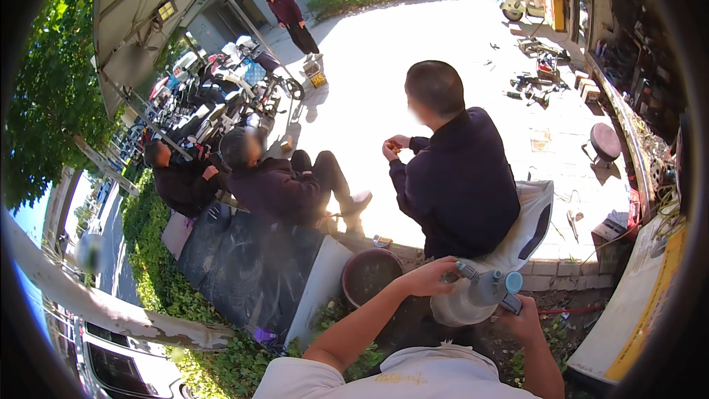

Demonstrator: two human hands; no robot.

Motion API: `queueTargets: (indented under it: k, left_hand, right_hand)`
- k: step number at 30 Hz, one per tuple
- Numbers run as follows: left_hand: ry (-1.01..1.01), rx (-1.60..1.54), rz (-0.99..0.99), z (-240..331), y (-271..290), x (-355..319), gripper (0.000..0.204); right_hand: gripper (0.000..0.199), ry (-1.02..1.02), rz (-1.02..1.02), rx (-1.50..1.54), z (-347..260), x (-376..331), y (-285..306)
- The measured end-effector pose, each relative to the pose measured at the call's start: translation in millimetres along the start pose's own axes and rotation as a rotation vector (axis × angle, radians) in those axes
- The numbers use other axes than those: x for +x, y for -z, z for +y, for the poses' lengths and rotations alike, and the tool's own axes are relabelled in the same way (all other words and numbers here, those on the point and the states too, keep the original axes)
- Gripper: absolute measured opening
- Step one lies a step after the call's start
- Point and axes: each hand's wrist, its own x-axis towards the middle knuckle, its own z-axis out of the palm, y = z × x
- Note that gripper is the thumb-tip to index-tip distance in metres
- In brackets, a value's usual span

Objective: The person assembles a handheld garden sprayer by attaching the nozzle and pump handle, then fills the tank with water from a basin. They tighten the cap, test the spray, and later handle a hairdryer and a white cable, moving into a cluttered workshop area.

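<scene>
In front of my chest I hold a large translucent plastic water jug (465, 303) with a blue-grey top and a round light-blue cap (513, 281). My left hand (430, 278) is closed at the upper left of the jug, beside a small blue-grey fitting (466, 270). My right hand (521, 321) wraps round a grey handle (510, 303) on the jug's right side. The jug is tilted, and its far side is partly hidden. Just beyond it sits a person in a dark jacket (461, 177), back towards me.
A round brown tub (371, 278) stands left of the jug, beside a dark board (251, 273). Two seated people are at the left, near parked scooters (221, 92); another person (284, 15) stands farther off. A round stool (605, 142) and scattered tools are at the right.
</scene>
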Motion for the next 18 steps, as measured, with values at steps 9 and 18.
queueTargets:
  k: [9,18]
  left_hand:
    - [0.083,0.253,-0.032,-1.5,-48.6,82.9,0.03]
    - [-0.022,0.099,-0.442,35.4,-101.7,186.1,0.042]
  right_hand:
    - [0.011,-0.108,0.4,-0.101,-74.8,-54.1,5.1]
    - [0.023,-0.24,0.465,-0.35,-39.2,-104.3,106.3]
